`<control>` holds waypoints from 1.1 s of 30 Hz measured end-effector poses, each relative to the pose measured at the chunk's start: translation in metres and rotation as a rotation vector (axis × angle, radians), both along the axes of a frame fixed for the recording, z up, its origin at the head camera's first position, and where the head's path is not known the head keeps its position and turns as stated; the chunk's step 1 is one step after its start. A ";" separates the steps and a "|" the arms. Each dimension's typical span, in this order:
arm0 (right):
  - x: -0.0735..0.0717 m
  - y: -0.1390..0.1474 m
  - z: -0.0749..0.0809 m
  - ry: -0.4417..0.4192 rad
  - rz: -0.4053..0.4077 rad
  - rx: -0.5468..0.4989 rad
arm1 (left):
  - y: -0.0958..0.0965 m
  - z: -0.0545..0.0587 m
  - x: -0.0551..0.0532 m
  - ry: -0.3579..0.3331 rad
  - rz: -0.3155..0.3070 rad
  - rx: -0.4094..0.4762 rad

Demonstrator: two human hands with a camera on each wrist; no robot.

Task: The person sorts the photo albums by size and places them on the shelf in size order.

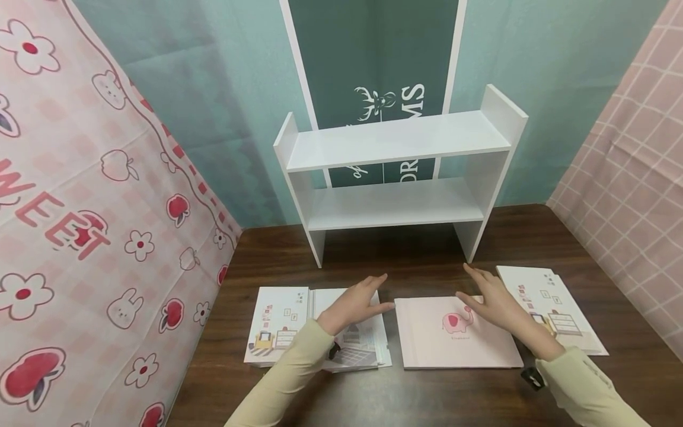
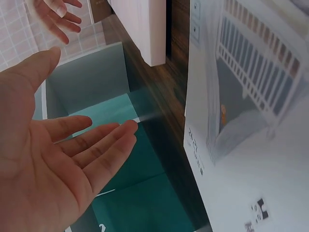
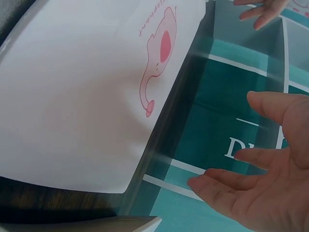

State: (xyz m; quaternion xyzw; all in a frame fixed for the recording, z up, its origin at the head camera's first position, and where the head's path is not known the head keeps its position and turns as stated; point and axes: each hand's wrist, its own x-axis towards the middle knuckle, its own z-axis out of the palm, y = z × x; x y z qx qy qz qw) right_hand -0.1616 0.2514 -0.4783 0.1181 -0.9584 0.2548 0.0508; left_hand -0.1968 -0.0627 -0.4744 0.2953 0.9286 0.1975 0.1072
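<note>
There are two hands, one left hand (image 1: 349,305) and one right hand (image 1: 496,305), and two sleeves (image 1: 288,367). One table (image 1: 453,397) bears one shelf (image 1: 300,198), built of two boards (image 1: 395,204) and two side panels (image 1: 491,184). Four book covers face up: one pink book (image 1: 427,341) with one printed elephant (image 1: 456,323), and three white books (image 1: 568,311); how many lie beneath cannot be told. Three cloths hang around: one teal cloth (image 1: 213,118) and two pink cloths (image 1: 80,148).

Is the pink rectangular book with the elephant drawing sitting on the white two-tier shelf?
No, the pink rectangular book lies on the dark brown wooden table, in front of the white two-tier shelf.
</note>
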 end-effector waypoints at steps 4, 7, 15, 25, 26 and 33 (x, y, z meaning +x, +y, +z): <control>0.002 0.000 -0.001 -0.008 0.006 -0.003 | 0.002 -0.002 0.001 -0.028 -0.002 -0.007; 0.004 0.000 -0.002 -0.017 0.010 -0.006 | 0.004 -0.003 0.002 -0.039 -0.008 -0.015; 0.007 0.002 -0.005 -0.061 -0.003 0.007 | 0.007 -0.005 0.005 -0.029 -0.028 -0.030; 0.015 0.001 -0.009 -0.132 -0.007 0.024 | 0.010 -0.011 0.012 -0.049 -0.077 -0.034; 0.015 0.001 -0.009 -0.130 -0.004 0.024 | 0.011 -0.011 0.013 -0.061 -0.084 -0.024; 0.016 0.002 -0.011 -0.108 0.015 0.035 | 0.014 -0.014 0.014 -0.079 -0.115 0.032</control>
